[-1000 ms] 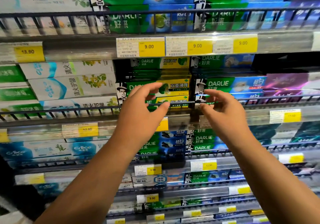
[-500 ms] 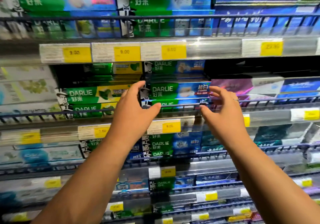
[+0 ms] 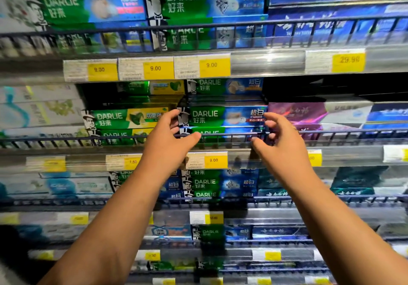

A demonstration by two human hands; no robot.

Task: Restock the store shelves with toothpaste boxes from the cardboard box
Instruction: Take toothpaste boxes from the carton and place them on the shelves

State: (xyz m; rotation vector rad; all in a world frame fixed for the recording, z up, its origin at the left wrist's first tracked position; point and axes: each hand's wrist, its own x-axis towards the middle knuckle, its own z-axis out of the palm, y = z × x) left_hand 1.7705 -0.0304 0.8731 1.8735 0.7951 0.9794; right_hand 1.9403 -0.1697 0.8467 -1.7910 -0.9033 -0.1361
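Left hand (image 3: 167,140) and right hand (image 3: 281,144) bracket green-blue Darlie box (image 3: 220,116) ends behind shelf rail (image 3: 229,134); fingers (image 3: 171,117) loosely curved, gripping nothing. Likely squaring it.

The toothpaste box (image 3: 220,117) between the left hand (image 3: 170,139) and the right hand (image 3: 284,145) is smooth, shiny card. The rail (image 3: 227,133) by the thumbs is thin dark metal wire. Just under the hands, a paper price tag (image 3: 207,160) sits behind a clear, glossy plastic strip (image 3: 240,158) that throws back the light.
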